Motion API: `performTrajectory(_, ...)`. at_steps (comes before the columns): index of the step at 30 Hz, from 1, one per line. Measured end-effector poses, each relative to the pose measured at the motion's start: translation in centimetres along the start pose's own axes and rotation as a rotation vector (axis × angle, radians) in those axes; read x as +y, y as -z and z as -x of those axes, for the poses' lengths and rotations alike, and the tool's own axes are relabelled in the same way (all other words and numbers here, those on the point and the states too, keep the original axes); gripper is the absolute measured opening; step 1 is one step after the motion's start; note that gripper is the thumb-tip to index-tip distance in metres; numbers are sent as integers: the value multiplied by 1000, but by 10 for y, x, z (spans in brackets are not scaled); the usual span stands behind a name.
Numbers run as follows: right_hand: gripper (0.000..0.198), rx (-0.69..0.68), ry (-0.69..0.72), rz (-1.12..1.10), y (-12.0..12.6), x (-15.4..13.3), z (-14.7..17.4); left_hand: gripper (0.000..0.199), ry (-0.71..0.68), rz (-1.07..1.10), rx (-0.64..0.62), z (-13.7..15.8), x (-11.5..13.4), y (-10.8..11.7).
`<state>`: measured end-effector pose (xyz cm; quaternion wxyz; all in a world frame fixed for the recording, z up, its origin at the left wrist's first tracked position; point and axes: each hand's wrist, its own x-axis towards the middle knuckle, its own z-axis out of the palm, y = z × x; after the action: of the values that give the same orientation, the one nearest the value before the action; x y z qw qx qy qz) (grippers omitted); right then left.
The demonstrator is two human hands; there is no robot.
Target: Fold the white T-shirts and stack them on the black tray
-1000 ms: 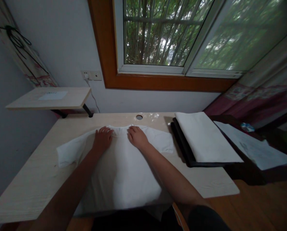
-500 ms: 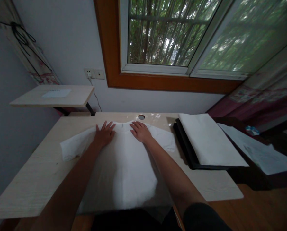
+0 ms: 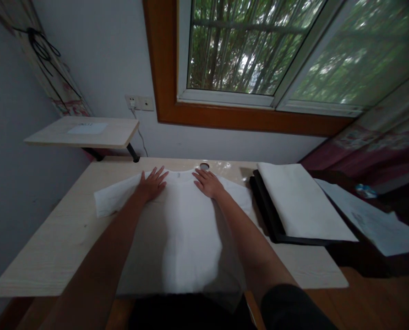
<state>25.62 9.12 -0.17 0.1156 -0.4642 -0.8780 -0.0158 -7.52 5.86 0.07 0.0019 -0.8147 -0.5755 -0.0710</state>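
A white short-sleeved T-shirt (image 3: 190, 233) lies spread on the light wooden desk (image 3: 60, 238), its collar toward the window and its hem at the desk's near edge. My left hand (image 3: 152, 184) rests flat on the shirt's left shoulder, fingers spread. On the other side of the collar, my right hand (image 3: 208, 182) lies flat on the right shoulder, its fingers stretched out. Both sleeves reach outward past my forearms. Part of the shirt's body is hidden under my arms.
At the right, a white sheet (image 3: 303, 201) lies on a black folder-like stack (image 3: 268, 211), close to the right sleeve. Beyond it lies another paper (image 3: 372, 217). A small raised shelf (image 3: 84, 130) stands at back left. A cable hole (image 3: 204, 166) lies behind the collar.
The view has shifted slightly, so the desk and window sit a little further right. My hands remain flat on the shirt's shoulders, with the fingers still spread.
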Motion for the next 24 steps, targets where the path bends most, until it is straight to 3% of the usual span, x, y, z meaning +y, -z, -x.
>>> performTrajectory(5, 53, -37, 9, 14, 2, 19, 11, 62, -65, -20, 25, 6, -14, 2)
performTrajectory(14, 57, -57, -75, 39, 6, 58, 34, 62, -30, -47, 0, 13, -27, 1)
performTrajectory(24, 59, 29, -199, -176, 5, 97, 57, 61, -34, -88, -38, 11, -32, 0)
